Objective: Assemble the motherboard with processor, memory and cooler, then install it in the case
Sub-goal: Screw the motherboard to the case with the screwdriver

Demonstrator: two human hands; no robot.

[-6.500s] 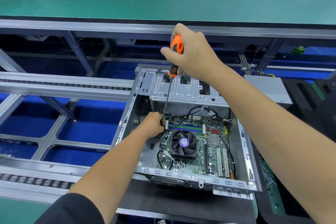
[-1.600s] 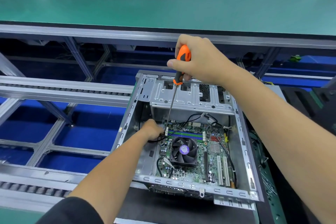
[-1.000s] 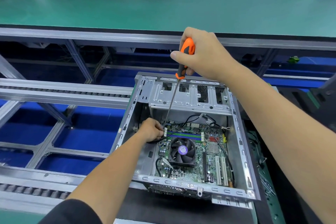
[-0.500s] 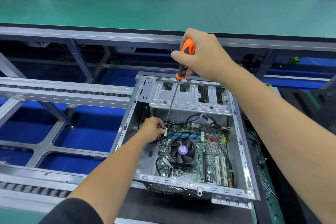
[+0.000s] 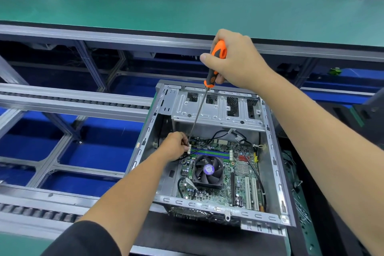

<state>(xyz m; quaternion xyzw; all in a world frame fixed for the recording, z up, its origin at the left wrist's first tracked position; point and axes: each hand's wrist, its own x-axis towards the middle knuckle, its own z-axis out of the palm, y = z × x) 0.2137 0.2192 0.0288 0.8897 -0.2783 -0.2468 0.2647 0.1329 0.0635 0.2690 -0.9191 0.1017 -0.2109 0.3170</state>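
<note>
An open grey metal case (image 5: 276, 174) lies on its side with the green motherboard (image 5: 241, 174) inside. A black cooler fan (image 5: 208, 169) sits on the board, and memory sticks (image 5: 209, 153) lie just behind it. My right hand (image 5: 234, 60) grips the orange and black handle of a long screwdriver (image 5: 216, 62) above the case. Its shaft slants down to the board's far left corner. My left hand (image 5: 174, 147) is down in the case there, fingers pinching the shaft near its tip. The tip itself is hidden by those fingers.
A drive bay bracket (image 5: 218, 108) spans the far end of the case. Black cables (image 5: 249, 151) loop over the board's right side. A green-topped bench (image 5: 187, 10) runs across behind. Aluminium conveyor rails (image 5: 72, 102) over blue flooring lie to the left. Dark equipment stands at the right.
Both hands hold nearly the same pose on the screwdriver over the last second. Only the right hand's grip on the handle shifts slightly.
</note>
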